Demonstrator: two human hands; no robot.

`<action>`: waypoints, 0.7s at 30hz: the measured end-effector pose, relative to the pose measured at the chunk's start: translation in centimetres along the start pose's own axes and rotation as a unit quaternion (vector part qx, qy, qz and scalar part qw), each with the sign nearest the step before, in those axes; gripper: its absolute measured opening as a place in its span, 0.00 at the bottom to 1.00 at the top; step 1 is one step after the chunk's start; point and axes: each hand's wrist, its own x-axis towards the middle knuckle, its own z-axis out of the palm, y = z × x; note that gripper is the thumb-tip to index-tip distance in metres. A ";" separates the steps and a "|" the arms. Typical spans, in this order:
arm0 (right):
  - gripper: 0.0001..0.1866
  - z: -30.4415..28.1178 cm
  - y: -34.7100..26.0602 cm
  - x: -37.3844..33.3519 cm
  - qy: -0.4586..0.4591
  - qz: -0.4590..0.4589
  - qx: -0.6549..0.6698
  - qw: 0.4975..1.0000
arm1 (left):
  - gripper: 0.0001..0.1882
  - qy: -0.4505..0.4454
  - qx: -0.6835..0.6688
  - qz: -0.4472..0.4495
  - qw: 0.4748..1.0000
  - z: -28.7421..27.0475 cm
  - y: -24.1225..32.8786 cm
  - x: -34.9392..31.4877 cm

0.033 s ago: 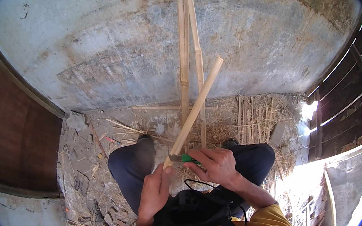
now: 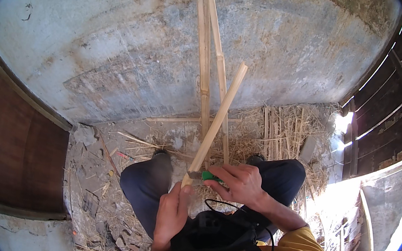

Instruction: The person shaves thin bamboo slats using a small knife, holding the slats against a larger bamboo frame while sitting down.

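My left hand [image 2: 172, 211] is closed round the lower end of a pale bamboo strip [image 2: 219, 116], which slants up and to the right in front of the wall. In my right hand [image 2: 241, 184] is a knife with a green handle [image 2: 210, 177]. Its short grey blade [image 2: 195, 175] lies against the bamboo strip just above my left thumb. The palm side of the right hand is hidden.
Two long bamboo pieces [image 2: 201, 50] lean on the stained wall [image 2: 134, 52] ahead. Straw and shavings [image 2: 306, 126] cover the floor around my feet, with split sticks [image 2: 277, 130] among them. A brown wooden panel [image 2: 17, 133] stands at left, dark slats [image 2: 388, 113] at right.
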 end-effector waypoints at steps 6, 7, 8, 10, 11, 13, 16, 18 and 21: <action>0.17 0.1 0.0 -0.1 -0.003 0.003 0.000 1.000 | 0.17 0.002 0.007 0.017 1.000 0.0 -0.6 -0.1; 0.17 0.2 0.0 -0.1 -0.002 0.003 0.001 1.000 | 0.17 0.004 0.011 0.019 1.000 0.0 -0.6 -0.1; 0.17 0.1 0.0 0.0 -0.003 0.003 -0.001 1.000 | 0.17 0.005 0.015 0.020 1.000 -0.1 -0.6 -0.1; 0.18 0.0 0.0 0.0 -0.005 0.002 -0.005 1.000 | 0.17 0.006 0.020 0.022 1.000 -0.1 -0.8 -0.2; 0.18 0.0 -0.1 0.1 -0.001 0.002 -0.005 1.000 | 0.17 0.006 0.022 0.023 0.999 -0.1 -1.0 -0.3; 0.18 0.0 -0.1 0.0 0.006 0.001 -0.006 1.000 | 0.15 0.002 0.025 0.028 0.999 -0.2 -1.4 -0.2; 0.18 0.0 -0.1 0.0 0.000 0.001 -0.011 1.000 | 0.12 -0.006 0.031 0.037 0.999 -0.3 -1.4 -0.2; 0.18 -0.1 -0.2 0.1 0.003 -0.002 -0.014 1.000 | 0.12 -0.004 0.035 0.037 0.999 -0.4 -1.0 -0.3; 0.18 -0.2 -0.1 0.1 0.010 -0.006 -0.015 1.000 | 0.12 -0.007 0.038 0.031 0.999 -0.5 -0.7 -0.3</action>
